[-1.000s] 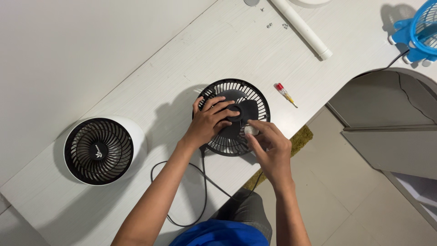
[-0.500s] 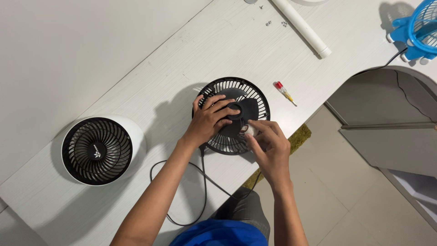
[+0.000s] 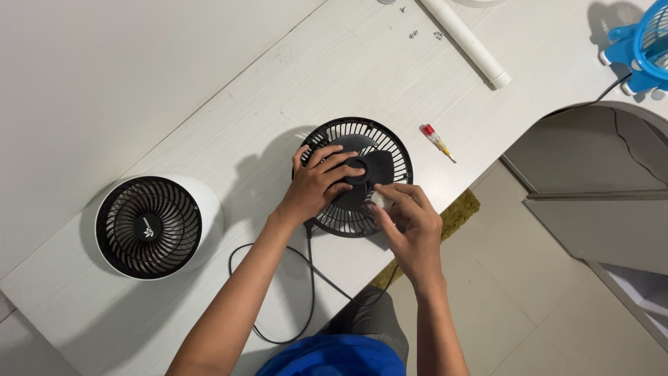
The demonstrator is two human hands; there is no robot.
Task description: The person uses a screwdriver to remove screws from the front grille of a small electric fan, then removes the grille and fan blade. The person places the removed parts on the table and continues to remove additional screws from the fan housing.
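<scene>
At the front edge of a white wood-grain table, a person's left hand spreads flat over the blades and hub of an open round black plastic fan, while the right hand pinches a small white piece against the grille. A red-handled screwdriver lies near; a white-cased fan sits well apart.

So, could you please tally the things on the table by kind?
Fans: 3 – black open fan, white-cased fan, blue fan
Screwdrivers: 1
White tubes: 1
Loose screws: about 4
Total: about 9
</scene>
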